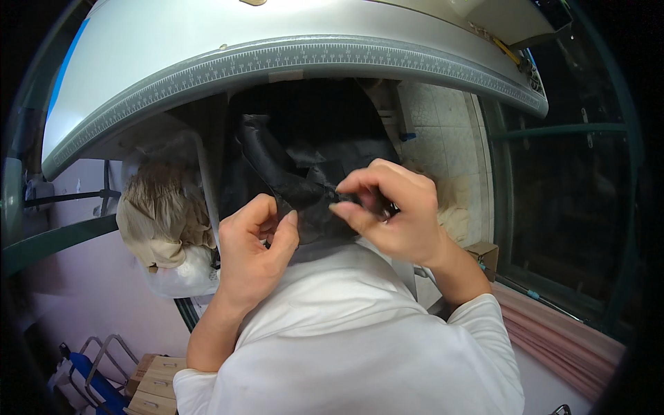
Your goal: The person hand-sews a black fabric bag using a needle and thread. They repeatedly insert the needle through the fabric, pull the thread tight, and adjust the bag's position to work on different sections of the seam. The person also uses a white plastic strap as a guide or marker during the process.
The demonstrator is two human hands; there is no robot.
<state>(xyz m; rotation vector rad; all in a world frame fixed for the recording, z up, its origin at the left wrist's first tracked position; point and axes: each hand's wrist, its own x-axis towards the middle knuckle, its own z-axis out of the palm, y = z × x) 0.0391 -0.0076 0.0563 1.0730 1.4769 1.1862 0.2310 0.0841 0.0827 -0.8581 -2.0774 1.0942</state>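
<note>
A strip of shiny black fabric (pixel 273 162) stretches across my lap, below the table's near edge. My left hand (pixel 256 245) is closed, its thumb and forefinger pinching the fabric's near edge. Just to the right, my right hand (pixel 398 207) is closed too, with thumb and forefinger tips at the fabric's right end. Something small, dark and partly shiny shows inside its curled fingers, too hidden to name. More black cloth lies beneath and beyond the strip and blends into shadow.
A white table (pixel 173 41) with a grey ruler-marked edge (pixel 311 54) curves ahead of me. To the left, a clear plastic bin (pixel 173 283) holds beige fabric (pixel 162 214). A small cardboard box (pixel 484 257) sits at the right, near a dark green-framed glass panel (pixel 560 207).
</note>
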